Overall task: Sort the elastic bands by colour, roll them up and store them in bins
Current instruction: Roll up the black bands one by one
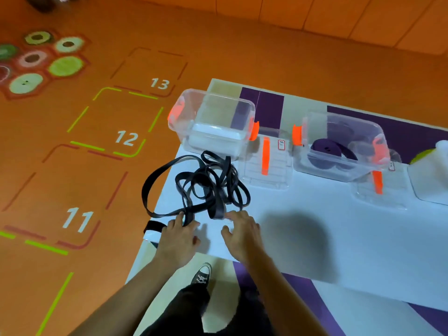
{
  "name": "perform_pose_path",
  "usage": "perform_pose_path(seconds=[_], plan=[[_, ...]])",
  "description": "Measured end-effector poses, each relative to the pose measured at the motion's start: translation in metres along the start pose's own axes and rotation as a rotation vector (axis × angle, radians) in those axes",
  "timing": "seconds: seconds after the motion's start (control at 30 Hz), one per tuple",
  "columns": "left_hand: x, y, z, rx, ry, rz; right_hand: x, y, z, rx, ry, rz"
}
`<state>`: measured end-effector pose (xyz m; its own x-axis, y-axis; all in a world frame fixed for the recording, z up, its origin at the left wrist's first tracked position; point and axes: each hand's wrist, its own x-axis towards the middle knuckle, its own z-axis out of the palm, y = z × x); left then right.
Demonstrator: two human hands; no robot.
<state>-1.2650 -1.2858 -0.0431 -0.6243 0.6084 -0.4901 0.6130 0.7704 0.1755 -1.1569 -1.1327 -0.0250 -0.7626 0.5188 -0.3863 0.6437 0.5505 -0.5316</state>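
A tangle of black elastic bands (208, 185) lies at the left end of the white sheet (315, 226), one loop spilling onto the orange floor. My left hand (178, 235) touches the near strands with its fingers spread. My right hand (242, 230) rests just right of it, fingers apart, fingertips at the bands' near edge. Behind the tangle stands an empty clear bin (213, 122) with orange clips. To its right a second clear bin (339, 146) holds rolled purple bands (327, 149).
Two clear lids with orange handles (265, 163) (378, 187) lie in front of the bins. A third container (434, 175) and something green (420, 155) sit at the right edge. The orange floor (72, 166) carries numbered squares. My shoe (202, 275) shows below.
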Motion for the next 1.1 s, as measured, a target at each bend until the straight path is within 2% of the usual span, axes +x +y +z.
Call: perform_pose_path(seconds=[0.1, 0.27, 0.33, 0.47, 0.6, 0.73, 0.9, 1.0, 1.1], plan=[[0.007, -0.01, 0.011, -0.008, -0.144, 0.023, -0.007, 0.001, 0.01, -0.007, -0.028, 0.035], [0.012, -0.017, 0.018, -0.108, -0.168, -0.001, -0.007, 0.01, 0.015, -0.031, -0.065, 0.093], [0.011, -0.018, 0.015, -0.154, -0.109, -0.001, -0.006, 0.01, 0.015, -0.031, -0.068, 0.1], [0.008, -0.029, 0.001, -0.539, 0.059, -0.091, -0.002, -0.002, 0.012, -0.01, -0.072, 0.068], [0.001, -0.039, -0.024, -0.747, 0.171, -0.097, 0.004, -0.02, 0.008, 0.056, -0.09, 0.036], [0.001, -0.055, -0.038, -0.803, 0.3, -0.129, 0.006, -0.031, 0.004, 0.197, -0.119, -0.039], [-0.003, -0.07, -0.031, -0.789, 0.266, -0.084, 0.016, -0.044, 0.0, 0.248, -0.139, -0.045], [-0.008, -0.06, -0.031, -0.794, 0.251, -0.051, 0.017, -0.05, 0.015, 0.218, -0.22, -0.035], [-0.012, -0.052, -0.025, -0.742, 0.224, 0.011, 0.018, -0.06, 0.035, 0.397, -0.314, 0.037]])
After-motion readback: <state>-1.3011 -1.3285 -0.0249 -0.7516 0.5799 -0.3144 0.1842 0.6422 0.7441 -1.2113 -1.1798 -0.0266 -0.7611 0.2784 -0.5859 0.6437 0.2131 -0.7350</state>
